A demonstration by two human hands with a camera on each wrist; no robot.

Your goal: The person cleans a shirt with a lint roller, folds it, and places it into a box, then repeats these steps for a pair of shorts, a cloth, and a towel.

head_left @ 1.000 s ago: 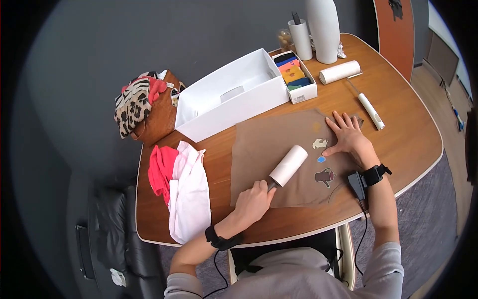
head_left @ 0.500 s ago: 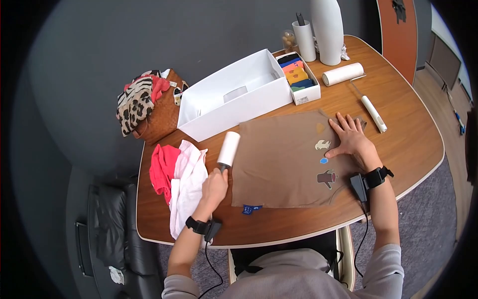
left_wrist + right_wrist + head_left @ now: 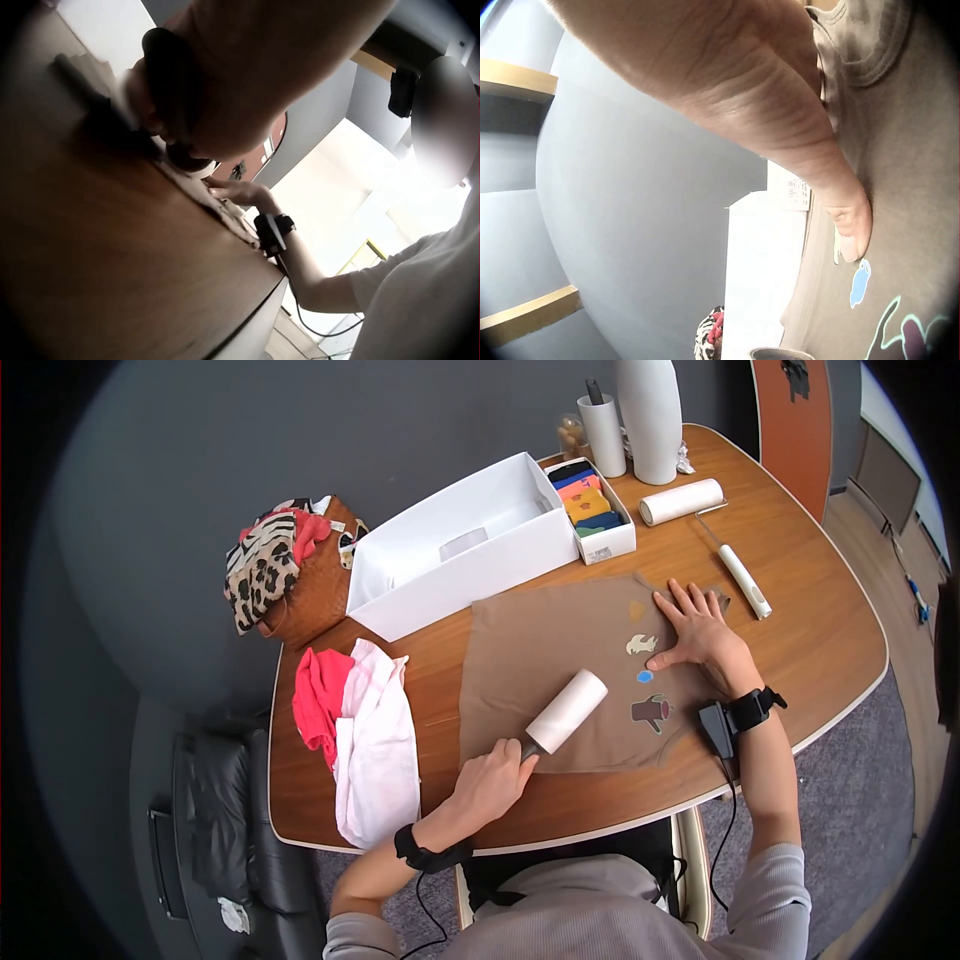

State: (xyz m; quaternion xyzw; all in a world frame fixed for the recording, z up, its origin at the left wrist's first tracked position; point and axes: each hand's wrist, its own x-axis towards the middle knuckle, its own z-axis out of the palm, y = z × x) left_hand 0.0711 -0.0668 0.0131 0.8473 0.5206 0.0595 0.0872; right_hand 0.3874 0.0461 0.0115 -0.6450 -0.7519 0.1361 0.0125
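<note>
Our left hand [image 3: 490, 785] grasps a white lint roller [image 3: 567, 710], its cylinder slanting over a brown garment [image 3: 530, 645] that we have spread by the front edge of the desk [image 3: 815, 580]. Our right hand [image 3: 702, 638] is released, fingers splayed, resting on the garment's side towards the desk's right edge. Pink and white clothes [image 3: 378, 760] lie by the left edge; a white box [image 3: 470, 588] stands towards the back.

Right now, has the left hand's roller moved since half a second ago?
Yes, rightward: in the head view, the held roller, earlier just left of the brown garment, is now over it.
</note>
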